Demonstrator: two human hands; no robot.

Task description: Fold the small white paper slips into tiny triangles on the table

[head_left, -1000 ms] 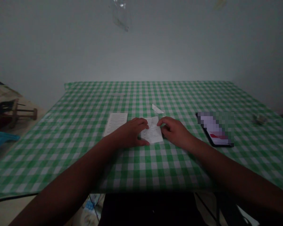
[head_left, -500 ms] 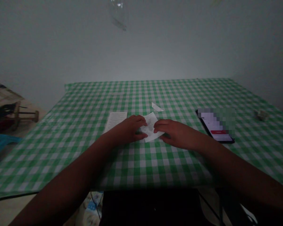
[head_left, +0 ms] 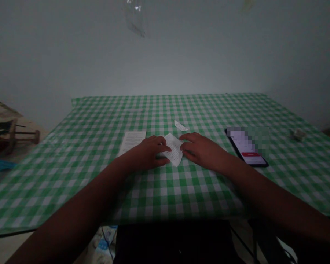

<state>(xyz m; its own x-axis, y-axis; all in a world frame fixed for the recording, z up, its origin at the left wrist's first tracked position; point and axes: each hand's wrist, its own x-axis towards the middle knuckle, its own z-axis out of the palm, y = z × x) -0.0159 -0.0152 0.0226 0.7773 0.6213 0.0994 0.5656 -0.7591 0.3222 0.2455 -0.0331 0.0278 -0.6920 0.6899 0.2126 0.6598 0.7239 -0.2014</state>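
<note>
A small white printed paper slip [head_left: 173,151] sits at the middle of the table covered in green checked cloth [head_left: 165,190], its right side lifted and curling over. My left hand [head_left: 148,154] pinches the slip's left edge between thumb and fingers. My right hand [head_left: 200,150] grips the slip's right edge with curled fingers. A second flat printed sheet [head_left: 132,141] lies just left of my left hand. A tiny white paper scrap [head_left: 180,126] rests a little beyond the hands.
A phone [head_left: 246,148] with a lit screen lies to the right of my right hand. A small crumpled grey object [head_left: 298,135] sits near the table's right edge. Wooden furniture [head_left: 13,134] and a blue item stand on the floor at left. A wall rises behind the table.
The slip lay flat under both hands a second ago. Its right side has since been lifted and turned leftward, and my right hand moved in closer to my left.
</note>
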